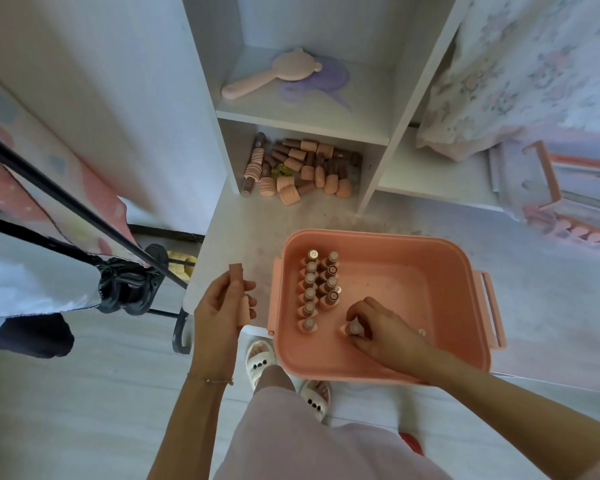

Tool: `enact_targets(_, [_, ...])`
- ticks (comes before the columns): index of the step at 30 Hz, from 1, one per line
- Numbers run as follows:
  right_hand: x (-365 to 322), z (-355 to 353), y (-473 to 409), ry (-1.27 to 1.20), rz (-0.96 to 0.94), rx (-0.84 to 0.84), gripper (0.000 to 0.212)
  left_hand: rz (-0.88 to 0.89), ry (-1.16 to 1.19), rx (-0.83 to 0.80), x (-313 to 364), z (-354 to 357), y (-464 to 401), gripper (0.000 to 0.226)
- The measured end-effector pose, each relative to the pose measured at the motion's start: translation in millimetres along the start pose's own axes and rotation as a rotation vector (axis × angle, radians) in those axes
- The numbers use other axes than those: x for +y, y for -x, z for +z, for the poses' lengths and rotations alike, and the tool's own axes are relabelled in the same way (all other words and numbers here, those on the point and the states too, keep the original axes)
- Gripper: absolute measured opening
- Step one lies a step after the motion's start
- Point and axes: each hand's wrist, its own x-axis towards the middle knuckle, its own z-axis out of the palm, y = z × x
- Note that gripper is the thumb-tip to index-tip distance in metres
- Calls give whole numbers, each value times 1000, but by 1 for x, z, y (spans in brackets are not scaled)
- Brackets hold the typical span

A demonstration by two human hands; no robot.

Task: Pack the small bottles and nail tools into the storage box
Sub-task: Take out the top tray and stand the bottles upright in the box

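A pink storage box (458,306) stands open on the white desk. Inside it, at the left, several small bottles (317,289) stand upright in two rows. My right hand (374,327) is down in the box and pinches one more small bottle (352,329) near the rows' front end. My left hand (222,306) hovers just left of the box and grips small bottles (237,271), one sticking up above the fingers. A heap of loose small bottles (302,168) lies in the lower shelf cubby behind the box.
A pink hand mirror (274,76) and a purple item lie on the upper shelf. The box lid (534,181) leans at the right by a floral cloth. A black metal rack (84,216) with hanging fabric stands left. My slippered feet are below the desk edge.
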Motion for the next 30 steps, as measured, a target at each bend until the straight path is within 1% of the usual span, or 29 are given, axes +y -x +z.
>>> enact_targets(2, [-1,-3,4,8,-41,29,22,-29,38,-6,1,0,2,15])
enact_targets(9, [-4,-9,12,-10,-160,112,12,-28,41,13,0,4,4,16])
enact_targets(16, [-13,-6,6,-11,-193,182,17,2,29,7,-2,6,4,17])
enact_targets(20, [-18,-4,2,40,-237,221,20,4,18,13,-4,4,4,15])
enact_targets(23, [-19,-4,2,128,-266,225,21,4,10,20,-5,4,4,16])
enact_targets(26, [-18,-6,1,190,-295,225,20,4,10,21,-6,3,5,16])
enact_targets(30, [-20,-10,0,211,-325,219,17,3,17,24,-7,3,5,16])
